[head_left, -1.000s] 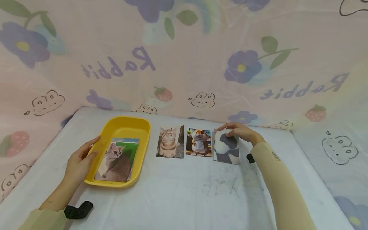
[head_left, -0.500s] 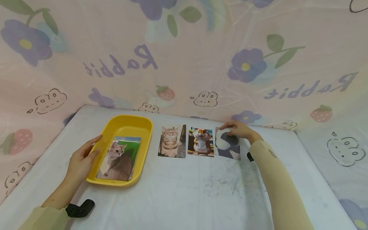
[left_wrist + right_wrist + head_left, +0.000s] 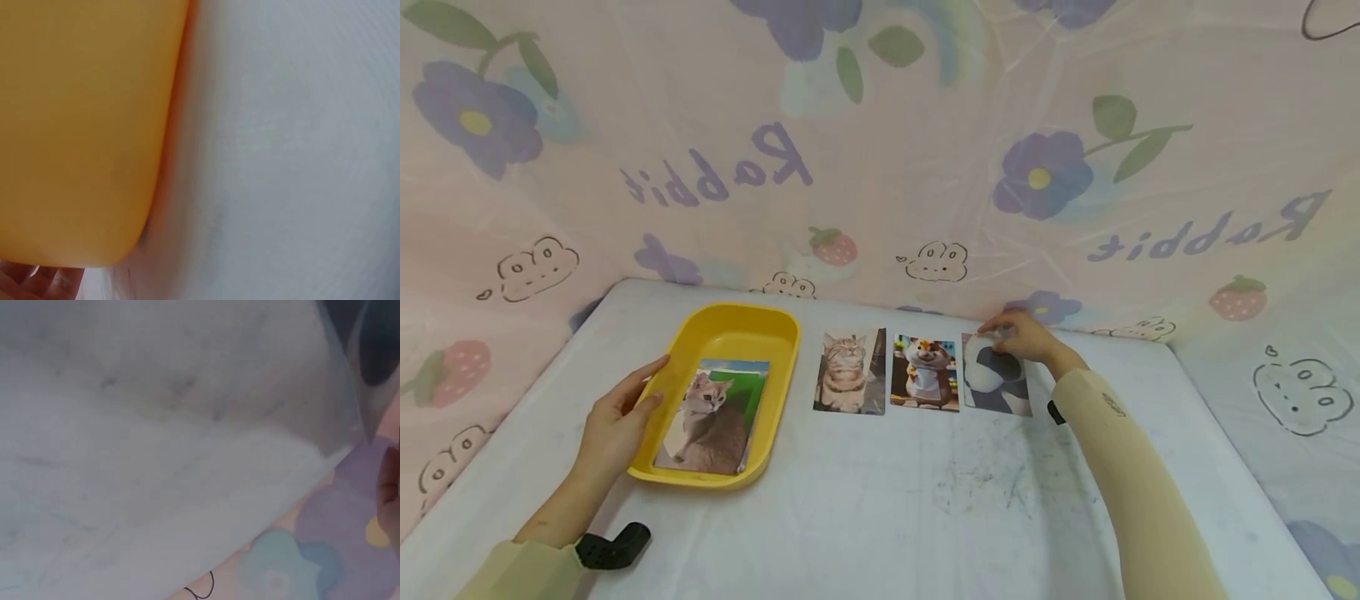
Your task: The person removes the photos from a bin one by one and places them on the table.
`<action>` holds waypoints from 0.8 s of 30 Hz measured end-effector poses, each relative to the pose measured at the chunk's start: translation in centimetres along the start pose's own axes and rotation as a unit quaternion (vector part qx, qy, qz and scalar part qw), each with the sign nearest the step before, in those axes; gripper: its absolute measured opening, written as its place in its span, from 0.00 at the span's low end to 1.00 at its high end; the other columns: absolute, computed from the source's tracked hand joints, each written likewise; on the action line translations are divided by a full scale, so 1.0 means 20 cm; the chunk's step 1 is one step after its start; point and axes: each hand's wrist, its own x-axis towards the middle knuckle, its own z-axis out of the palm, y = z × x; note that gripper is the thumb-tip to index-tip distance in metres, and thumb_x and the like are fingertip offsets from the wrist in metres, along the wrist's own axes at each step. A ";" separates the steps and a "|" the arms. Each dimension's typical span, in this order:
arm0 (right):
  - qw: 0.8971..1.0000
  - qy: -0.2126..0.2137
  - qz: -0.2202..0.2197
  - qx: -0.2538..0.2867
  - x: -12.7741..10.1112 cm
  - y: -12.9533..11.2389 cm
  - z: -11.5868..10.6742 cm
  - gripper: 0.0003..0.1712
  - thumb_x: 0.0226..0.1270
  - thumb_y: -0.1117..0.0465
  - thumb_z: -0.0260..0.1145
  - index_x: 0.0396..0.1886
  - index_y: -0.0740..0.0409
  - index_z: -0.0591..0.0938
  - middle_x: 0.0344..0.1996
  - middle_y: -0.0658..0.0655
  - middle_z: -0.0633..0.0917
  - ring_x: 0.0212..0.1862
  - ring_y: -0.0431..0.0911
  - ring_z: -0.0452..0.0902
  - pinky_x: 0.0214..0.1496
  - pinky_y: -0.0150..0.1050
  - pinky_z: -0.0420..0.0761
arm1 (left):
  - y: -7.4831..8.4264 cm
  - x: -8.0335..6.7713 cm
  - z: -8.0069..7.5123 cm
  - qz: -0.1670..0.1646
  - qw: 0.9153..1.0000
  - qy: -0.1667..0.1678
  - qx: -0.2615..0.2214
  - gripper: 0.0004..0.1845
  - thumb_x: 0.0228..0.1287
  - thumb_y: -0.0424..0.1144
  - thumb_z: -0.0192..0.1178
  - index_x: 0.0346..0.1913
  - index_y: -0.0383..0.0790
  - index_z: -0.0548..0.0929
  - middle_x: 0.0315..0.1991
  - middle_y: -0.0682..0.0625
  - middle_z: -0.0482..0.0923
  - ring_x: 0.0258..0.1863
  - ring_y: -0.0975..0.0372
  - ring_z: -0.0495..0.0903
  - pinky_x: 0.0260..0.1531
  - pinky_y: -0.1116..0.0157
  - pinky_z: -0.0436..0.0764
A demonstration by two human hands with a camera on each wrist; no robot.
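Observation:
On the table's left side stands a yellow tray. My left hand grips its left wall, thumb at the rim, and in the left wrist view the fingers show past the tray's edge. A photo card of a cat against green lies on top of other cards in the tray. My right hand holds a grey, black and white photo card at its upper edge, at the right end of a row. Left of it lie a hamster photo card and a tabby cat photo card.
The white table has dark smudges in front of the row of cards. A patterned curtain rises behind the table's back edge. A black device sits at the left wrist.
The grey, black and white card has come down a little and now sits level with the hamster card, my right hand still at its top. My left hand stays on the tray.

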 end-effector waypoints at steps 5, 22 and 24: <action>0.999 0.033 -0.006 0.028 -0.04 -0.04 -0.02 0.21 0.62 0.71 0.61 0.56 0.67 0.78 0.55 0.68 0.76 0.59 0.64 0.67 0.62 0.62 0.67 | -0.01 0.00 0.00 0.001 1.000 0.005 0.000 0.25 0.76 0.46 0.42 0.73 0.54 0.62 0.71 0.37 0.61 0.65 0.41 0.65 0.57 0.63 0.76; 0.978 0.015 -0.047 0.202 -0.07 -0.35 0.12 0.20 0.67 0.66 0.61 0.59 0.62 0.77 0.58 0.64 0.77 0.62 0.61 0.68 0.60 0.51 0.75 | 0.01 -0.01 0.00 0.003 1.000 -0.007 -0.017 0.25 0.76 0.44 0.43 0.73 0.49 0.61 0.70 0.34 0.61 0.64 0.41 0.65 0.55 0.69 0.76; 0.973 0.001 -0.055 0.226 -0.06 -0.41 0.15 0.21 0.67 0.66 0.61 0.59 0.62 0.77 0.59 0.65 0.76 0.62 0.63 0.67 0.59 0.51 0.76 | 0.01 -0.01 0.00 0.004 1.000 -0.003 -0.013 0.25 0.76 0.43 0.43 0.73 0.49 0.61 0.70 0.34 0.61 0.64 0.41 0.66 0.58 0.61 0.75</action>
